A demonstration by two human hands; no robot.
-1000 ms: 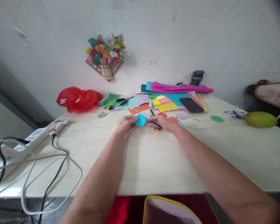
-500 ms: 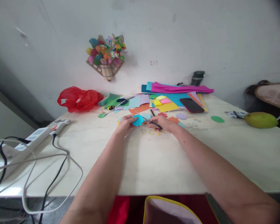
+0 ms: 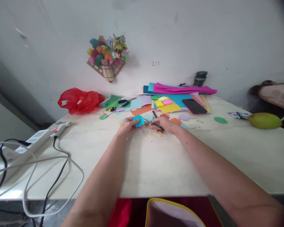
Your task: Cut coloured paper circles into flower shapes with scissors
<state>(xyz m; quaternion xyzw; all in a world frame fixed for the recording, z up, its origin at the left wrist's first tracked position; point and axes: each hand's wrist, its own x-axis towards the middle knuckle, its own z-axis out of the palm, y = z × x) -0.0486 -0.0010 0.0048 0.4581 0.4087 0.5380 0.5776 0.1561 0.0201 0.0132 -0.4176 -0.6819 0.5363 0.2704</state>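
A blue scalloped paper piece (image 3: 139, 121) is pinched by my left hand (image 3: 127, 126) above the table. My right hand (image 3: 165, 124) grips black-handled scissors (image 3: 158, 126), their blades pointing left at the paper's right edge. Whether the blades touch the paper I cannot tell. Behind and between the hands lies a light blue paper circle (image 3: 148, 118). An orange scalloped piece (image 3: 176, 121) and a lilac oval (image 3: 184, 117) rest just right of my right hand. Small yellow scraps (image 3: 153, 135) are scattered below the hands.
Coloured paper sheets (image 3: 170, 108), a phone (image 3: 194, 106) and a second pair of scissors (image 3: 125, 102) lie toward the wall. A red plastic bag (image 3: 80, 101) sits back left. Power strips (image 3: 38, 138) with cables occupy the left edge. At right is a green-yellow fruit (image 3: 264, 121).
The blue paper in my left hand has turned and shifted very slightly left. My right hand and the scissors stay nearly in place.
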